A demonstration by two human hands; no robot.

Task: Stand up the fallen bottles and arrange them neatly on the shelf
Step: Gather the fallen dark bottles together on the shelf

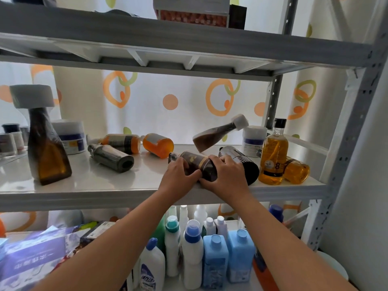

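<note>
Currently the dark bottle (197, 164) lies on its side near the front edge of the middle shelf (84, 185), neck pointing left. The left hand (178, 177) grips its neck end with curled fingers. The right hand (226, 175) grips its base end, fingers curled over the top.

Surroundings, right side: a black bottle (241, 156) lies just behind the right hand, touching or nearly touching the dark bottle. Behind that, a tilted bottle (216, 135) with a white cap leans with its cap end raised toward the right tub (253, 139); contact cannot be confirmed. An amber bottle (273, 156) with a black cap stands upright just right of the black bottle. A fallen amber bottle (296, 171) lies behind it.

Surroundings, left side: an orange bottle (159, 144) lies behind the left hand. A banded orange bottle (121, 142) and a grey bottle (111, 157) lie further left. A tall brown bottle (46, 148) stands upright near the front. A left tub (70, 136) stands behind it, and small jars (10, 139) stand at the far left.

Lower shelf: white bottles (192, 259) and blue bottles (216, 261) stand upright, beside a tissue pack (31, 259).

Writing: the amber bottle's label shows a figure "8". Print on the tubs, the dark bottle and the tissue pack is too blurred to read.
</note>
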